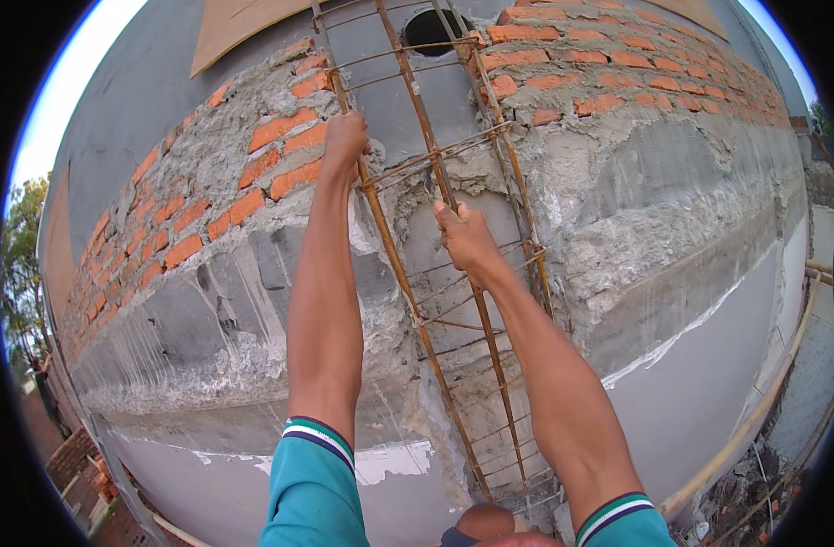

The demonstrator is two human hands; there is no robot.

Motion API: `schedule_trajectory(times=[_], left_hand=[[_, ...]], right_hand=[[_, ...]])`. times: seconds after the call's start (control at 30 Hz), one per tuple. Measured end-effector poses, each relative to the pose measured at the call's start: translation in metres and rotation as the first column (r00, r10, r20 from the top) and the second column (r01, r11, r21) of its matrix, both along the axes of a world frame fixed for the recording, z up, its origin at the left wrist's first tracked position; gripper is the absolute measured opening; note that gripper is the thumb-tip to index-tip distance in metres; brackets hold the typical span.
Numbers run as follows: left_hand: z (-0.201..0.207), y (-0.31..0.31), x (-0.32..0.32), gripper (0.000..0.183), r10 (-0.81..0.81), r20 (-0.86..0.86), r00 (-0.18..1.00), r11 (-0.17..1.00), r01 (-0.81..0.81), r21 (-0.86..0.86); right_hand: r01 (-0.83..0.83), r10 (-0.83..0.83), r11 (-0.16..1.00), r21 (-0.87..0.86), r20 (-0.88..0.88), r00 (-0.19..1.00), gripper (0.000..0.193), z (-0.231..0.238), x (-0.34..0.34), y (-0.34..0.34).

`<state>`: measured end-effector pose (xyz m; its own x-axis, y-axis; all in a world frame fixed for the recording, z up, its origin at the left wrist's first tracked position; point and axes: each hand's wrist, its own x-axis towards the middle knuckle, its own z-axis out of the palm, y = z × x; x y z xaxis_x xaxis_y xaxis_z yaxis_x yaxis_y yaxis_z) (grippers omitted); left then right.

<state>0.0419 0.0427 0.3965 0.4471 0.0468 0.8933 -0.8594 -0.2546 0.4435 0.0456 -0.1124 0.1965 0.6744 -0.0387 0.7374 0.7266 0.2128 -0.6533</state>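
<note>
A tall cage of rusty steel reinforcing bars (418, 314), joined by thin cross ties, rises in front of a gap in the wall. My left hand (346, 141) is closed around the left upright bar, its arm stretched high. Lower down and to the right, my right hand (467, 235) is wrapped on the middle bar, thumb pointing up along it. Something dark and narrow shows just above that hand, too small to name. Behind the cage, rough broken mortar and concrete (476, 182) edge the gap.
Exposed brickwork (276, 132) with ragged mortar flanks the cage on the left, and more bricks (608, 59) on the right. A round dark hole (435, 32) opens at the top. Grey plaster (700, 337) covers the lower wall. A long pole (754, 424) slants at the lower right, beside rubble.
</note>
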Motion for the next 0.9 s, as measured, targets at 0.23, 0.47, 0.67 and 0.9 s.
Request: schedule_trajectory(times=[0.23,0.47,0.67,0.9], left_hand=[[0.006,0.001,0.004,0.020,-0.059,0.012,0.998,0.998,0.059,-0.025],[0.009,0.021,0.028,0.018,-0.042,0.006,0.999,0.996,0.041,0.082],[-0.008,0.032,0.048,0.017,0.014,0.033,0.999,0.993,-0.017,0.118],[-0.011,0.037,0.056,0.017,0.072,0.092,0.993,0.986,-0.085,0.143]], right_hand=[[0.056,-0.056,0.998,-0.013,0.047,0.997,0.035,0.000,0.007,0.002],[0.012,-0.012,1.000,-0.003,0.083,0.996,0.032,-0.002,0.004,-0.001],[-0.020,0.022,0.999,-0.032,0.086,0.996,0.033,0.004,0.017,0.002],[-0.118,0.120,0.992,-0.046,0.031,0.992,0.033,0.005,0.016,-0.006]])
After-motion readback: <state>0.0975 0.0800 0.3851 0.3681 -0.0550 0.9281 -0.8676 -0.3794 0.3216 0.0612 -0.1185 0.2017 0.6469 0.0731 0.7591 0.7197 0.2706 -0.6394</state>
